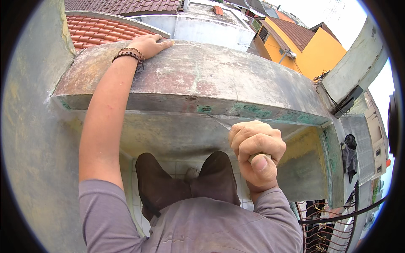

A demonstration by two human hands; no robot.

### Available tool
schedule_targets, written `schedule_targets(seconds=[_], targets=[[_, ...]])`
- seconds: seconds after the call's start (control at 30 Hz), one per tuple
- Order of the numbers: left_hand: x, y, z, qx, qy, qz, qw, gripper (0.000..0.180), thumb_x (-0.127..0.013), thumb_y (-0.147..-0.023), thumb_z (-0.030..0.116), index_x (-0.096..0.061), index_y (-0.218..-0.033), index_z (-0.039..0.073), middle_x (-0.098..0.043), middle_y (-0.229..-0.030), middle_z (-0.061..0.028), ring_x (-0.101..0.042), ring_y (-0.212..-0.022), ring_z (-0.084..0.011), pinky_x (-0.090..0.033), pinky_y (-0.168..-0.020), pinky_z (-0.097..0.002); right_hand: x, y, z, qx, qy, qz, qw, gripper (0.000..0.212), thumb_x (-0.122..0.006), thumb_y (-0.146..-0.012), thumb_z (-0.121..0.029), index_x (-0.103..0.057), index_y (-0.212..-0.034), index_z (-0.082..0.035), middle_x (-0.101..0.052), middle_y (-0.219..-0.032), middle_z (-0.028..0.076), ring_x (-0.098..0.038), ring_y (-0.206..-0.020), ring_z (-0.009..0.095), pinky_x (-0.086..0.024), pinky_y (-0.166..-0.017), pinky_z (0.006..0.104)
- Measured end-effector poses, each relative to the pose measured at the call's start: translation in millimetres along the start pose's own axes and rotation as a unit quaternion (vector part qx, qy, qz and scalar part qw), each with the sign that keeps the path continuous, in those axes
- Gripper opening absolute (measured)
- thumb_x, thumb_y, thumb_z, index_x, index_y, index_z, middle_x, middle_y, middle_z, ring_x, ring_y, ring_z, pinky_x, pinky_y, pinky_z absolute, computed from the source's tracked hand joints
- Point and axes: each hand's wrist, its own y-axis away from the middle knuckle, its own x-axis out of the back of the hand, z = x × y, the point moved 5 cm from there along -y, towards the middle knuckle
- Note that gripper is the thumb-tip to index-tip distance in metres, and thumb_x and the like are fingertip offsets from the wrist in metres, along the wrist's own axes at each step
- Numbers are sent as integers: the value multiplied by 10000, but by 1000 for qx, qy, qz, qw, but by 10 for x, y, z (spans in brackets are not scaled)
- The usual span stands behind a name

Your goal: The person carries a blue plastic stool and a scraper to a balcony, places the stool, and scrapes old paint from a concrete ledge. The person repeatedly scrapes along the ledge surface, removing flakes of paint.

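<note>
My left hand (148, 45) lies on the far part of the broad concrete ledge (185, 76), fingers stretched out, thumb apart, with beaded bracelets (130, 54) round the wrist. Below the ledge's near edge, my right hand (258, 148) is closed in a fist around what looks like a scraper (222, 123). Its thin grey blade points up and left to the ledge's lower edge; the rounded end of the handle shows beside my thumb. Green stains (249, 110) mark the ledge's front face, which is worn and streaked on top.
A stained wall (33, 126) rises at my left. Beyond the ledge are tiled roofs (101, 31) and an orange house (310, 55). A sloping pillar (358, 63) with cables stands at right, near a hanging black cloth (349, 158) and a metal railing (329, 223). White floor tiles (168, 166) lie below.
</note>
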Motion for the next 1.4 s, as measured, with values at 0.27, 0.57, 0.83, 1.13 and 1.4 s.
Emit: schedule_targets(seconds=[0.27, 0.57, 0.83, 1.13, 1.4], targets=[[-35, -43, -21, -9, -2, 0, 1000, 789, -434, -928, 693, -476, -1440, 94, -450, -1497, -159, -408, -1397, -306, -336, -1151, -439, -21, 46, 57, 8, -2, 5, 1000, 365, -562, -874, -278, -549, -628, -10, -491, -544, 61, -412, -407, 163, -332, -371, 286], [-21, -22, -12, 0, -1, -8, 1000, 793, -442, -918, 703, -461, -1456, 121, -447, -1502, -150, -402, -1403, -308, -332, -1155, -442, -62, -37, -235, 60, 26, -32, 997, 395, -555, -908, -322, -541, -655, -18, -498, -564, 59, -430, -414, 170, -336, -381, 301], [-13, -14, -9, 2, -9, -7, 1000, 809, -439, -911, 716, -446, -1469, 130, -425, -1520, -147, -384, -1415, -308, -316, -1165, -450, -6, -68, -175, 44, -3, -32, 999, 364, -574, -887, -299, -557, -667, -11, -503, -577, 69, -433, -416, 179, -335, -379, 297], [3, 13, 12, 3, -8, -10, 1000, 824, -424, -915, 718, -435, -1474, 112, -414, -1527, -144, -375, -1421, -302, -310, -1170, -442, -62, -67, -213, 76, 17, -53, 996, 368, -562, -891, -304, -558, -659, -19, -504, -563, 57, -438, -414, 165, -338, -377, 285], [4, 17, 16, 9, -1, -8, 1000, 804, -415, -929, 701, -437, -1471, 107, -419, -1520, -154, -382, -1416, -299, -316, -1168, -429, -41, -45, -190, 43, 11, -30, 999, 427, -562, -937, -374, -555, -660, -49, -507, -548, 42, -440, -408, 168, -357, -392, 299]])
